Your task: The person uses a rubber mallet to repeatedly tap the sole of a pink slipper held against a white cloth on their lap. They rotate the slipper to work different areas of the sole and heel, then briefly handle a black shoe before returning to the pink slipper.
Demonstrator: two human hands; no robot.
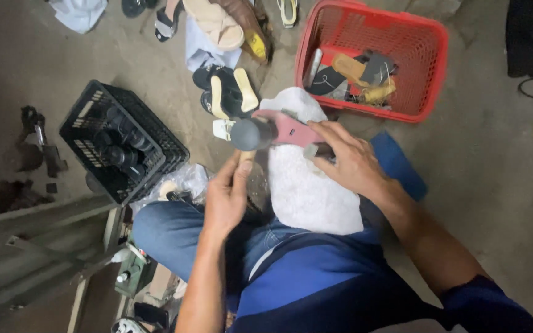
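Observation:
My left hand (228,196) grips the wooden handle of a hammer (251,134), whose dark round head is raised over a pink shoe sole (290,128). My right hand (348,157) presses down on that pink sole and holds it steady. The sole rests on a white fluffy cloth (309,185) laid over my right knee. I sit in blue jeans and a blue shirt.
A red plastic basket (424,74) with tools and scraps stands at the upper right. A black crate (90,126) of dark bottles sits at the left. Sandals (229,92) and other shoes lie on the concrete floor ahead. A metal frame is at lower left.

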